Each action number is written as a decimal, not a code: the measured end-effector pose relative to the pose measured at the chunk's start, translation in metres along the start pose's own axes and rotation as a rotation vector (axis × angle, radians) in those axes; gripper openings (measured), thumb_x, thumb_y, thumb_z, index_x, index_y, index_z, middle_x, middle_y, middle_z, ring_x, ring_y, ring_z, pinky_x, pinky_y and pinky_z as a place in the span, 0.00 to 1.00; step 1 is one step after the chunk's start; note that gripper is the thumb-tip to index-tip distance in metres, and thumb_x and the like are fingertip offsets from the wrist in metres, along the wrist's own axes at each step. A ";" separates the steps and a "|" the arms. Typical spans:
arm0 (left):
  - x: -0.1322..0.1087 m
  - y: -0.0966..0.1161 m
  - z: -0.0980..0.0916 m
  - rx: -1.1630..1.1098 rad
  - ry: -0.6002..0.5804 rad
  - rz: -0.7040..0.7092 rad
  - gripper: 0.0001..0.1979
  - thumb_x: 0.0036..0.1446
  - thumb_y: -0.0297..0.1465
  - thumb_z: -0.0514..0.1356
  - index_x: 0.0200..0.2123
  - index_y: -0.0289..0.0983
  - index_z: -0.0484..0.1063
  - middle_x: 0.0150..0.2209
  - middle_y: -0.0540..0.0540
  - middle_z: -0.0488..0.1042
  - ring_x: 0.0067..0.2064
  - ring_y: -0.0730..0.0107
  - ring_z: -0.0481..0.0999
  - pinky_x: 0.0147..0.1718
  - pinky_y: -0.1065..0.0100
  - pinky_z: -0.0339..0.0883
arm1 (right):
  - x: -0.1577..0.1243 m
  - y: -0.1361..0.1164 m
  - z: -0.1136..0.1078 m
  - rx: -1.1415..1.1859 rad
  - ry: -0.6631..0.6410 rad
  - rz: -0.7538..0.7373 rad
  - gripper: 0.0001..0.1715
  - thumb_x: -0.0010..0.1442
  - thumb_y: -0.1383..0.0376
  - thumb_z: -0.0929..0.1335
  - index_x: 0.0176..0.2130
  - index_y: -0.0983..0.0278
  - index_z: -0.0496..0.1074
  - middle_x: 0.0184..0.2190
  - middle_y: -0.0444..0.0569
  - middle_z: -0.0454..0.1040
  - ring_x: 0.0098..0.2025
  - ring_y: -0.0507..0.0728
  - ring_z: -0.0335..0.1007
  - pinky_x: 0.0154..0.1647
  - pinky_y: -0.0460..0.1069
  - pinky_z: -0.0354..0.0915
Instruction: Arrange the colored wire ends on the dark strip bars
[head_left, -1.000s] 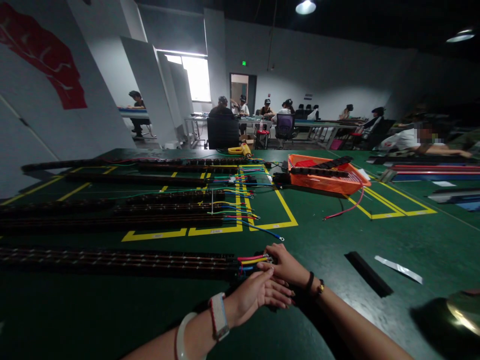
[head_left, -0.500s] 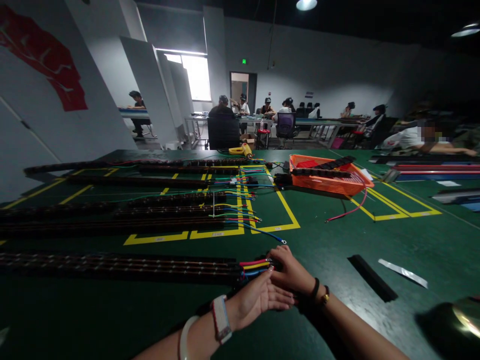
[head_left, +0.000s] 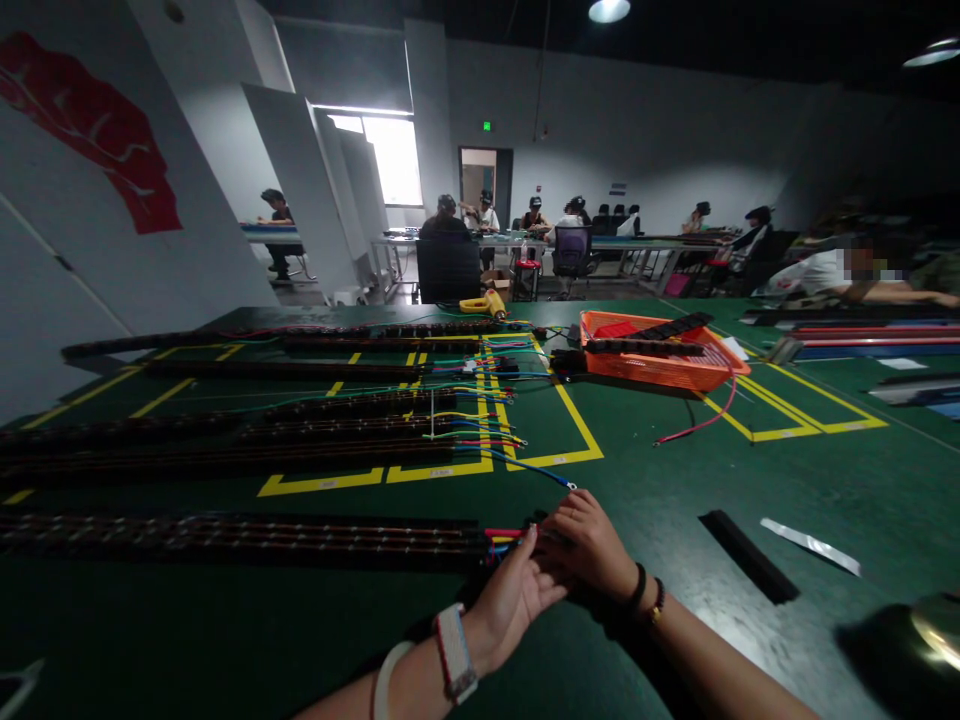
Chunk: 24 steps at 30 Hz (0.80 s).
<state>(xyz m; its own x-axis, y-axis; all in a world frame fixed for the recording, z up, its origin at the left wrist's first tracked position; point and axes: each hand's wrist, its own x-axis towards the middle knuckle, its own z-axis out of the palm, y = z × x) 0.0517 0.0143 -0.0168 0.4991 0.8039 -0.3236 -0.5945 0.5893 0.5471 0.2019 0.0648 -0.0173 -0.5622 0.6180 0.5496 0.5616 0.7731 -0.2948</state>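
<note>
A long black cable chain [head_left: 300,538] lies across the near left of the table. Red, yellow and blue wires [head_left: 504,534] come out of its right end into my hands. My left hand [head_left: 517,600], palm turned up, has its thumb over these wires and its fingers curled beneath. From the right, my right hand [head_left: 592,545] closes its bent fingers around the wire ends, touching the left fingers. What sits inside the right grip is hidden. Just beyond the right knuckles lies a blue wire with a ring terminal [head_left: 571,486] from another bundle.
More cable chains [head_left: 345,425] with coloured wires lie behind, over yellow tape outlines [head_left: 555,460]. An orange basket [head_left: 660,370] holds black chain pieces. A yellow heat gun [head_left: 484,304] sits at the far edge. Right: a black strip [head_left: 748,556] and white strip [head_left: 810,545]. People work beyond.
My left hand's fingers, stretched out before, have curled in under my right hand, and its thumb has moved slightly left over the wires. The right hand shifts slightly right; the view moves a little.
</note>
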 end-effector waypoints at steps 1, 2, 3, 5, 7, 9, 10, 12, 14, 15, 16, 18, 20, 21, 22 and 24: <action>0.000 0.000 0.000 -0.027 0.002 0.021 0.21 0.60 0.44 0.51 0.44 0.32 0.70 0.46 0.36 0.75 0.49 0.60 0.73 0.55 0.57 0.58 | 0.000 0.000 -0.001 -0.015 0.009 -0.010 0.08 0.61 0.62 0.66 0.32 0.63 0.71 0.25 0.45 0.72 0.32 0.53 0.62 0.41 0.51 0.56; 0.000 -0.001 0.000 -0.047 0.008 0.034 0.21 0.60 0.44 0.51 0.43 0.32 0.70 0.47 0.36 0.75 0.51 0.60 0.72 0.55 0.58 0.57 | 0.000 -0.001 -0.001 -0.030 0.016 -0.017 0.08 0.62 0.62 0.66 0.32 0.63 0.71 0.25 0.45 0.72 0.32 0.54 0.62 0.40 0.52 0.56; 0.000 -0.001 0.000 -0.061 0.015 0.042 0.21 0.60 0.44 0.52 0.43 0.32 0.70 0.47 0.37 0.74 0.51 0.60 0.72 0.56 0.58 0.57 | 0.000 -0.001 -0.002 -0.044 0.019 -0.022 0.08 0.62 0.61 0.66 0.33 0.63 0.71 0.25 0.45 0.72 0.33 0.54 0.62 0.41 0.52 0.57; -0.001 -0.002 0.000 -0.092 0.022 0.058 0.20 0.59 0.44 0.52 0.42 0.33 0.71 0.47 0.37 0.74 0.52 0.60 0.71 0.56 0.58 0.57 | -0.001 -0.002 -0.002 -0.073 0.014 -0.034 0.08 0.62 0.61 0.65 0.36 0.62 0.72 0.27 0.46 0.73 0.33 0.54 0.62 0.42 0.52 0.57; 0.000 -0.003 -0.001 -0.123 0.019 0.081 0.19 0.60 0.43 0.52 0.41 0.33 0.71 0.47 0.38 0.74 0.53 0.60 0.70 0.56 0.58 0.56 | -0.002 -0.003 -0.002 -0.099 -0.012 -0.045 0.09 0.63 0.61 0.64 0.41 0.61 0.72 0.29 0.46 0.74 0.34 0.54 0.62 0.42 0.52 0.57; 0.000 -0.004 -0.002 -0.144 0.013 0.106 0.18 0.60 0.42 0.53 0.40 0.34 0.72 0.47 0.38 0.74 0.54 0.61 0.69 0.56 0.59 0.55 | -0.002 -0.004 -0.002 -0.119 -0.048 -0.052 0.11 0.64 0.62 0.64 0.45 0.60 0.71 0.31 0.47 0.74 0.34 0.54 0.62 0.42 0.52 0.57; 0.000 -0.004 -0.003 -0.149 0.013 0.113 0.17 0.60 0.41 0.53 0.40 0.34 0.72 0.46 0.38 0.74 0.54 0.61 0.69 0.57 0.59 0.55 | -0.002 -0.004 -0.001 -0.128 -0.065 -0.052 0.12 0.64 0.62 0.63 0.46 0.60 0.71 0.31 0.47 0.73 0.34 0.54 0.62 0.42 0.52 0.57; 0.000 -0.005 -0.003 -0.145 0.020 0.119 0.16 0.59 0.41 0.54 0.40 0.34 0.72 0.46 0.38 0.74 0.54 0.61 0.69 0.57 0.59 0.55 | -0.002 -0.005 -0.001 -0.151 -0.091 -0.050 0.12 0.64 0.63 0.64 0.46 0.60 0.71 0.30 0.47 0.72 0.34 0.55 0.61 0.42 0.52 0.57; -0.001 -0.005 -0.002 -0.133 0.031 0.121 0.17 0.58 0.42 0.55 0.39 0.34 0.72 0.46 0.38 0.74 0.54 0.60 0.68 0.57 0.58 0.54 | -0.002 -0.008 0.000 -0.187 -0.107 -0.041 0.12 0.63 0.63 0.64 0.47 0.60 0.70 0.31 0.47 0.71 0.34 0.55 0.60 0.43 0.52 0.57; -0.001 -0.005 -0.002 -0.127 0.036 0.123 0.18 0.58 0.43 0.55 0.39 0.34 0.72 0.46 0.38 0.74 0.54 0.59 0.68 0.57 0.57 0.54 | -0.001 -0.009 -0.001 -0.206 -0.111 -0.036 0.12 0.63 0.63 0.64 0.47 0.60 0.70 0.31 0.47 0.71 0.35 0.55 0.60 0.43 0.52 0.56; -0.002 -0.004 -0.001 -0.122 0.040 0.124 0.19 0.57 0.44 0.55 0.39 0.34 0.71 0.46 0.38 0.74 0.54 0.59 0.68 0.57 0.57 0.54 | -0.001 -0.011 -0.001 -0.224 -0.115 -0.032 0.12 0.63 0.63 0.64 0.47 0.60 0.70 0.32 0.48 0.70 0.35 0.55 0.60 0.43 0.52 0.56; -0.003 -0.004 0.001 -0.115 0.053 0.124 0.21 0.57 0.46 0.54 0.39 0.33 0.71 0.45 0.37 0.74 0.54 0.58 0.68 0.56 0.57 0.54 | 0.000 -0.013 -0.002 -0.263 -0.127 -0.026 0.10 0.63 0.63 0.64 0.44 0.60 0.71 0.31 0.48 0.70 0.35 0.56 0.60 0.44 0.53 0.56; -0.004 -0.003 0.002 -0.115 0.069 0.129 0.21 0.57 0.47 0.54 0.38 0.33 0.71 0.44 0.37 0.74 0.53 0.58 0.69 0.56 0.57 0.55 | 0.000 -0.015 -0.004 -0.304 -0.139 -0.036 0.08 0.62 0.65 0.64 0.41 0.60 0.72 0.29 0.47 0.70 0.34 0.56 0.60 0.46 0.55 0.55; -0.004 -0.003 0.003 -0.118 0.078 0.138 0.21 0.57 0.46 0.54 0.37 0.33 0.71 0.43 0.38 0.74 0.53 0.59 0.69 0.56 0.58 0.56 | -0.001 -0.015 -0.004 -0.319 -0.141 -0.048 0.08 0.62 0.66 0.65 0.40 0.60 0.73 0.28 0.47 0.70 0.34 0.56 0.61 0.47 0.57 0.55; -0.004 -0.003 0.004 -0.126 0.087 0.149 0.21 0.57 0.46 0.54 0.37 0.33 0.71 0.43 0.38 0.74 0.52 0.60 0.69 0.55 0.59 0.56 | -0.003 -0.015 -0.004 -0.328 -0.138 -0.066 0.08 0.62 0.66 0.65 0.41 0.59 0.73 0.28 0.46 0.71 0.34 0.56 0.62 0.49 0.58 0.54; -0.003 -0.003 0.004 -0.151 0.100 0.171 0.18 0.58 0.44 0.55 0.36 0.33 0.71 0.43 0.40 0.75 0.51 0.61 0.70 0.54 0.60 0.58 | -0.007 -0.013 -0.002 -0.330 -0.116 -0.116 0.11 0.62 0.68 0.64 0.43 0.58 0.73 0.30 0.46 0.73 0.36 0.56 0.63 0.52 0.59 0.53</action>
<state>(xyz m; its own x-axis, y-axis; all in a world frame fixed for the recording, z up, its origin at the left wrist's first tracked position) 0.0542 0.0098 -0.0142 0.3228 0.8923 -0.3157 -0.7562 0.4437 0.4809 0.1997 0.0502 -0.0156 -0.6884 0.5555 0.4664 0.6450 0.7630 0.0432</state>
